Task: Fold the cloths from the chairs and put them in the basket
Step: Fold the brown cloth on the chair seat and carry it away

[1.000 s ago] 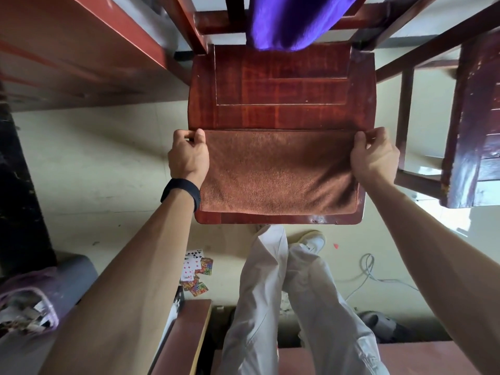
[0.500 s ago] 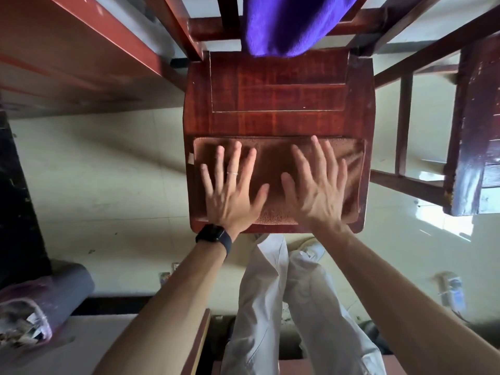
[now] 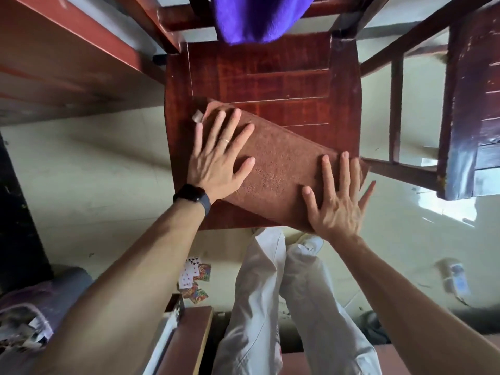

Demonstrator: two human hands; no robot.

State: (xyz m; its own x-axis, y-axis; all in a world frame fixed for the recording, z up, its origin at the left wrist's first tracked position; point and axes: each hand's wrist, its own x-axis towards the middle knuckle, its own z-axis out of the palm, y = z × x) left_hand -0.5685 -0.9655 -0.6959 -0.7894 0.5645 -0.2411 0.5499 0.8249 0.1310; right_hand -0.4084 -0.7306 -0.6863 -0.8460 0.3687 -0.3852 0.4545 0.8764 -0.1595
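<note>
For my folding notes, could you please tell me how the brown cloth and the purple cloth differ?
The brown cloth lies folded flat on the chair seat; the purple cloth hangs from the chair's back rail. The left hand and right hand press open on the brown cloth; no hand touches the purple cloth. Both look like plush towelling.

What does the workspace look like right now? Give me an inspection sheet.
Surface: wooden chair seat, bare behind the cloth.
Job's things: folded brown cloth lying askew on the seat; purple cloth draped over the chair back.
Clutter: playing cards on the floor.
Hands: left hand and right hand both flat, fingers spread, pressing the brown cloth.
Cables: nothing seen.
Surroundings: second chair to the right, table to the left.
</note>
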